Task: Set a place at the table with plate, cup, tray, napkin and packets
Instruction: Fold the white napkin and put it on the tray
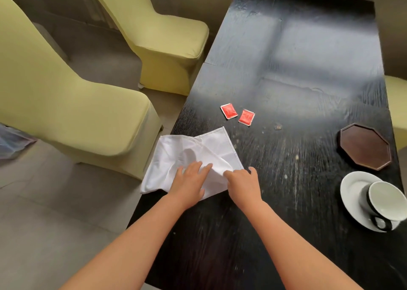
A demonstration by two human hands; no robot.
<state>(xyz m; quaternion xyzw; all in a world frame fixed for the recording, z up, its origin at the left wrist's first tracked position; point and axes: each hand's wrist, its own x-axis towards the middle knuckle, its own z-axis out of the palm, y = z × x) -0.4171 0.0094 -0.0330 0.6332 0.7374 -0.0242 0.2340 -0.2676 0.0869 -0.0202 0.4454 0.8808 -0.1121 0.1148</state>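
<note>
A crumpled white napkin (pixel 187 155) lies at the left edge of the black table (pixel 286 91), partly overhanging it. My left hand (pixel 190 179) rests flat on the cloth with its fingers spread. My right hand (pixel 242 182) pinches a fold of the napkin at its near right corner. Two red packets (pixel 229 111) (pixel 246 117) lie side by side just beyond the napkin. At the right edge sit a dark brown octagonal tray (pixel 365 146) and, nearer to me, a white plate (pixel 352 192) with a white black-trimmed cup (pixel 384 203) lying tilted on it.
Two yellow-green covered chairs (pixel 72 104) (pixel 167 36) stand left of the table on a grey tiled floor. Another chair's edge (pixel 398 104) shows at the far right. A small scrap (pixel 278 127) lies on the table beside the packets.
</note>
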